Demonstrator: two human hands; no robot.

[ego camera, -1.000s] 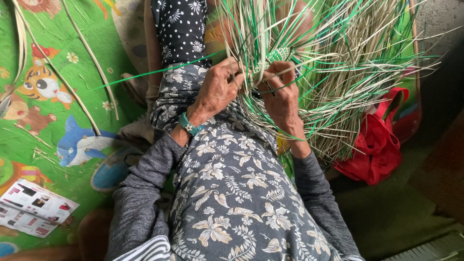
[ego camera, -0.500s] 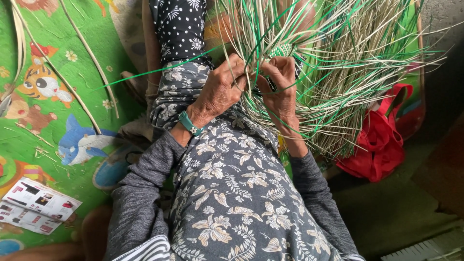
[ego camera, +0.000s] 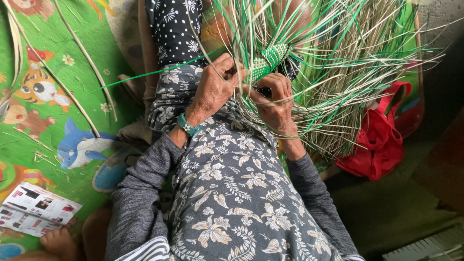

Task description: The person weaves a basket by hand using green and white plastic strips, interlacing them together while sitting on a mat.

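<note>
Underneath everything, a green play mat (ego camera: 58, 121) printed with cartoon animals, spread over the floor. Far out to the left of the left hand, near the bottom edge, a printed leaflet (ego camera: 36, 210) lying flat on the mat, with a bare foot (ego camera: 58, 241) just beside it. Nearer, up and left of that hand, long pale dry strips (ego camera: 82, 63) lying loose across the mat. Left hand (ego camera: 215, 87), teal wristband (ego camera: 187, 125) at the wrist, closed with fingers pinched on strands right at the edge of the woven green-and-white piece (ego camera: 268, 60). Woven piece just above and between both hands, touching both. Right hand (ego camera: 275, 104) curled closed around a bunch of the same strands directly below the weave. Fanning out above and to the right of the right hand, a thick spray of loose green and straw-coloured strands (ego camera: 348, 72). Further right and lower, beneath the strand tips, a crumpled red bag (ego camera: 379, 145) on the floor.
</note>
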